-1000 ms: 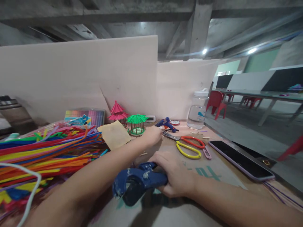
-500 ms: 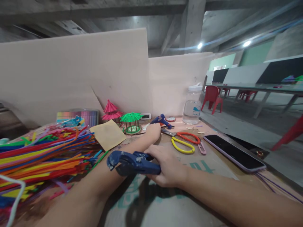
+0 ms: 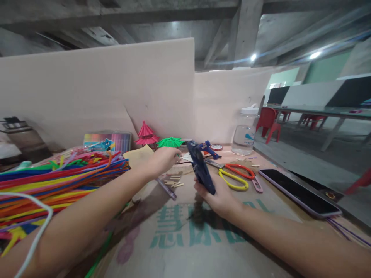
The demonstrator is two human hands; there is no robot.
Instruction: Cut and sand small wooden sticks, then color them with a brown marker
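My right hand (image 3: 218, 197) grips a dark blue cutter-like tool (image 3: 201, 172) by its handle and holds it upright above the cardboard sheet (image 3: 185, 235). My left hand (image 3: 162, 160) reaches forward with its fingers pinched together, just in front of a green paper pavilion (image 3: 169, 142). What the pinch holds is too small to make out. Several short wooden sticks (image 3: 173, 181) and a pen (image 3: 166, 188) lie on the table below that hand.
A big pile of coloured pipe cleaners (image 3: 58, 177) fills the left. Red and yellow scissors (image 3: 234, 175), a blue glue gun (image 3: 207, 148), a phone (image 3: 298, 191), a plastic bottle (image 3: 245, 133), a pink paper pavilion (image 3: 146, 135) and a marker box (image 3: 107, 141) stand around.
My right hand has lifted the blue tool from lying flat to standing upright. My left hand has drawn back left from the glue gun toward the green pavilion.
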